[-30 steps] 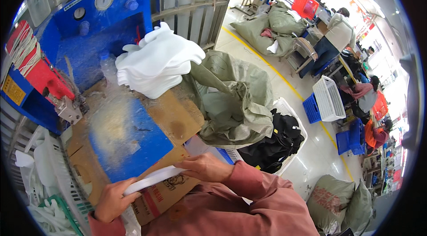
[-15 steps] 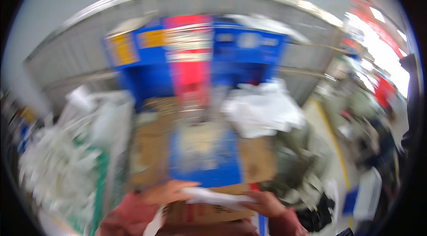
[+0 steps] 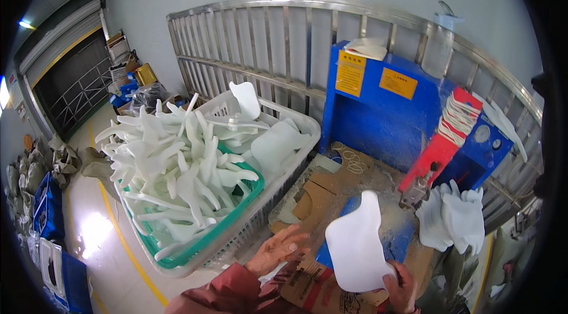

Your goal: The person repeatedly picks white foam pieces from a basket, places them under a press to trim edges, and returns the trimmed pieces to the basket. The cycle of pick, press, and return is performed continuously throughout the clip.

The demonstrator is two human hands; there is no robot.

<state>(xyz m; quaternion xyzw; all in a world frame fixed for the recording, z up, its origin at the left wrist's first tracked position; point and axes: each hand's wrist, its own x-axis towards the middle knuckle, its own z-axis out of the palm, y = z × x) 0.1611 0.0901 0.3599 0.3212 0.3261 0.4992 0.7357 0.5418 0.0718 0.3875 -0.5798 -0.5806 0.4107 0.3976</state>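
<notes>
A smooth white curved plastic panel (image 3: 358, 246) is held up in front of me, tilted, by its lower right corner. My right hand (image 3: 403, 289) pinches that corner between thumb and fingers. My left hand (image 3: 277, 250) is apart from the panel, fingers spread, with nothing in it. Behind the panel is a blue machine (image 3: 378, 121) with a slanted red arm (image 3: 441, 136) wrapped in pale cord. A metal head (image 3: 417, 191) sits at the arm's lower end, above a blue plate (image 3: 397, 238) strewn with pale dust.
Left of me, a green basket (image 3: 258, 187) heaped with white plastic pieces (image 3: 177, 163) sits in a larger white crate (image 3: 313, 130). More white panels (image 3: 452, 216) are stacked right of the machine. Cardboard (image 3: 337, 187) covers the work surface. A metal railing (image 3: 260, 59) runs behind.
My view has turned left, bringing the heaped basket into fuller sight. The left hand, earlier at the white panel, is now away from it; the right hand holds the panel raised.
</notes>
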